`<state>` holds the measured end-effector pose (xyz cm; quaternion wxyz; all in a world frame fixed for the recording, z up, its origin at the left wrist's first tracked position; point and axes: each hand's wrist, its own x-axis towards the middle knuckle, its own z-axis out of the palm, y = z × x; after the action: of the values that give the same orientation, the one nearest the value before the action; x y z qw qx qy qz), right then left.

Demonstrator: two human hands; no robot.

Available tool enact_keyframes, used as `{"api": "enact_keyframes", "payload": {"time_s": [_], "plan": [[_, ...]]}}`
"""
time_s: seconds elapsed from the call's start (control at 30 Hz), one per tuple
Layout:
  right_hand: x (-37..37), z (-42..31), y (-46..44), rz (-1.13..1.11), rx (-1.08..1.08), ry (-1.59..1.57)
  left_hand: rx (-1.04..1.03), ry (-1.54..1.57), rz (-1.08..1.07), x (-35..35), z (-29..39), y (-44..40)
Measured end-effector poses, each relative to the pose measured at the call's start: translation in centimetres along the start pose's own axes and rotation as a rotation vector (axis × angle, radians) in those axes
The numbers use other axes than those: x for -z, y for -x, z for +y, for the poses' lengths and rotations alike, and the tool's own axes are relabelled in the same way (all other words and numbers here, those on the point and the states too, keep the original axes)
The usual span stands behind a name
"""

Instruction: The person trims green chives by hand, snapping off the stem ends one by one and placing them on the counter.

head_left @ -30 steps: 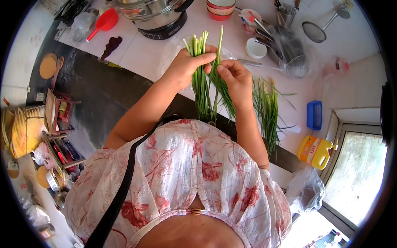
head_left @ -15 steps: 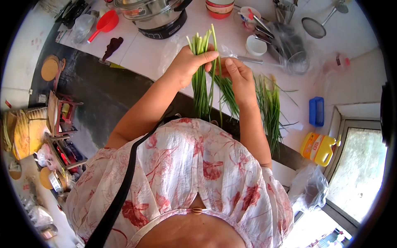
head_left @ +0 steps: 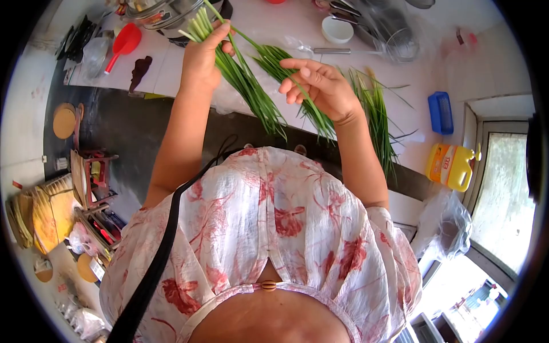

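Note:
My left hand (head_left: 201, 64) is closed around a bunch of green chives (head_left: 246, 86), pale stem ends up and left, leaves hanging toward me. One longer chive stalk (head_left: 251, 42) slants from that hand toward my right hand (head_left: 327, 90). The right hand's fingers are apart and loosely curled, with the stalk passing by them; whether they touch it I cannot tell. Behind the right hand, a second pile of chives (head_left: 273, 59) lies on the white table (head_left: 349, 63). More loose chives (head_left: 374, 108) lie to the right of my right wrist.
A metal-handled tool (head_left: 331, 51) lies behind the hands, near a white bowl (head_left: 337, 30). A steel pot (head_left: 166, 14) and a red ladle (head_left: 124, 41) stand back left. On the right are a blue basket (head_left: 440, 112) and a yellow jug (head_left: 449, 166).
My left hand has moved left with the chives, which now slant. The right hand has gone from a pinch near the bunch to fingers spread apart. The view has shifted slightly.

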<state>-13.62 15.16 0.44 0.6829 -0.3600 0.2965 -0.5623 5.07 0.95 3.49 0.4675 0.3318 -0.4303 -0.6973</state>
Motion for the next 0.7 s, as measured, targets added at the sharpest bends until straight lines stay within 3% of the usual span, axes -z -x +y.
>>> {"api": "enact_keyframes", "payload": {"time_s": [0.2,0.3,0.43,0.5,0.7], "plan": [[-0.4,-0.1,-0.4,-0.012,0.004,-0.015,0.019,-0.114,-0.073,-0.9,-0.8,1.0],[-1.1,0.6,-1.5,0.169,0.034,0.085,0.045,-0.367,-0.281,-2.1,-1.3,2.4],[-2.3,0.2,-2.0,0.331,0.146,0.268,0.144,-0.257,-0.365,-3.0,-2.3,3.2],[-2.6,0.3,-1.7,0.55,0.317,0.822,0.133,-0.303,-0.365,-2.8,-2.3,3.0],[-2.7,-0.3,-1.0,0.634,0.567,1.087,0.127,-0.392,-0.437,-3.3,-1.6,3.3]]}}
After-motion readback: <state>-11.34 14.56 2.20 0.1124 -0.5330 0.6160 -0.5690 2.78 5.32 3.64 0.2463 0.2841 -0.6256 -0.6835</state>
